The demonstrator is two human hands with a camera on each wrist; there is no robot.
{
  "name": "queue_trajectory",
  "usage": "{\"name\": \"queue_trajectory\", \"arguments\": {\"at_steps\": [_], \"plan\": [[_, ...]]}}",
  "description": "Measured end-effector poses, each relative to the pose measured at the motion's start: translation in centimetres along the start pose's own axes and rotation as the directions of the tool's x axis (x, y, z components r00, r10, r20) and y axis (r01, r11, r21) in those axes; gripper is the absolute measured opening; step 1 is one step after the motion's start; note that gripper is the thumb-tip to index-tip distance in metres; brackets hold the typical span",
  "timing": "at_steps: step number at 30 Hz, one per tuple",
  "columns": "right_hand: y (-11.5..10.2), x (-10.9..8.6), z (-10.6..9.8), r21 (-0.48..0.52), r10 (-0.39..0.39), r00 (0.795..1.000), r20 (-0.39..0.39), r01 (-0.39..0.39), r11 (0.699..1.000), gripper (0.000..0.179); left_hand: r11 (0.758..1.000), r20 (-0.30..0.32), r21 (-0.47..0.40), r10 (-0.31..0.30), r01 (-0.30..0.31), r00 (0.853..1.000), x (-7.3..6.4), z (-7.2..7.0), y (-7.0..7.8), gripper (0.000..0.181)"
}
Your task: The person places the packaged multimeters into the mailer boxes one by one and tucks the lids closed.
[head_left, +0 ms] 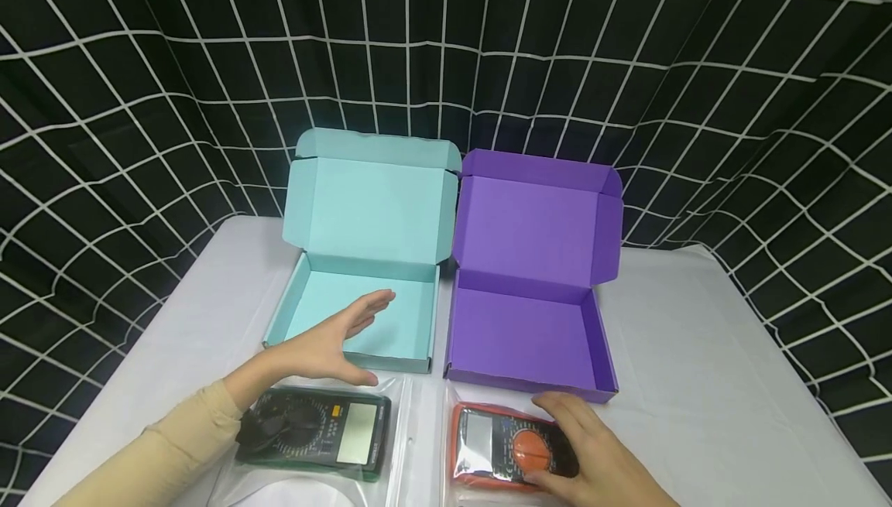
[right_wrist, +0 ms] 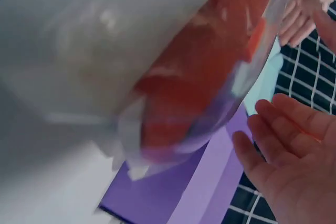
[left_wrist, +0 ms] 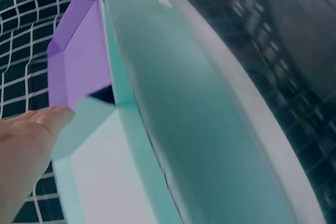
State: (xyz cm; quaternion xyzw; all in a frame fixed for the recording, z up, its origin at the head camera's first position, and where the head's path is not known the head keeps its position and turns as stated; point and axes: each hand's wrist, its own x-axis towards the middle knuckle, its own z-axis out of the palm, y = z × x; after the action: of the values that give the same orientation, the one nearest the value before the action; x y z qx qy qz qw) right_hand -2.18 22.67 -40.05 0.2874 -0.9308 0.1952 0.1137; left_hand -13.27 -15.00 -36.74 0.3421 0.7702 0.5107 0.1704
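A dark multimeter with a green edge lies in a clear plastic bag at the front left. My left hand hovers over it and the front of the teal box, thumb and fingers spread, holding nothing. Front right, a red multimeter with an orange dial lies in another clear bag. My right hand is at that meter's right end, with thumb and fingers apart around it. The right wrist view shows the relaxed fingers beside the bagged red meter.
Side by side behind the meters stand the teal box and a purple box, lids raised toward the back. A white cloth covers the table. Black curtain with a white grid surrounds the back and sides.
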Motion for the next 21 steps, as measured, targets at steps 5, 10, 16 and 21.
{"name": "queue_trajectory", "arguments": {"at_steps": [5,10,16,21], "plan": [[-0.6,0.5,0.5,-0.015,-0.081,0.995,0.050,0.081,0.997,0.085,0.986,0.084,-0.146,-0.065,0.077,0.994,2.1,1.0,0.1,0.108],[-1.1,0.9,1.1,-0.049,-0.125,0.991,0.055,0.127,0.991,0.088,0.960,0.083,-0.240,-0.128,0.144,0.988,4.4,3.1,0.1,0.112],[-1.2,1.3,2.0,-0.101,-0.171,0.984,0.055,0.175,0.979,0.093,0.928,0.012,-0.319,-0.197,0.190,0.980,6.8,5.3,-0.4,0.114],[-1.1,1.4,2.8,-0.176,-0.234,0.971,0.047,0.239,0.955,0.099,0.893,-0.041,-0.382,-0.274,0.238,0.961,8.2,6.4,-0.7,0.116]]}}
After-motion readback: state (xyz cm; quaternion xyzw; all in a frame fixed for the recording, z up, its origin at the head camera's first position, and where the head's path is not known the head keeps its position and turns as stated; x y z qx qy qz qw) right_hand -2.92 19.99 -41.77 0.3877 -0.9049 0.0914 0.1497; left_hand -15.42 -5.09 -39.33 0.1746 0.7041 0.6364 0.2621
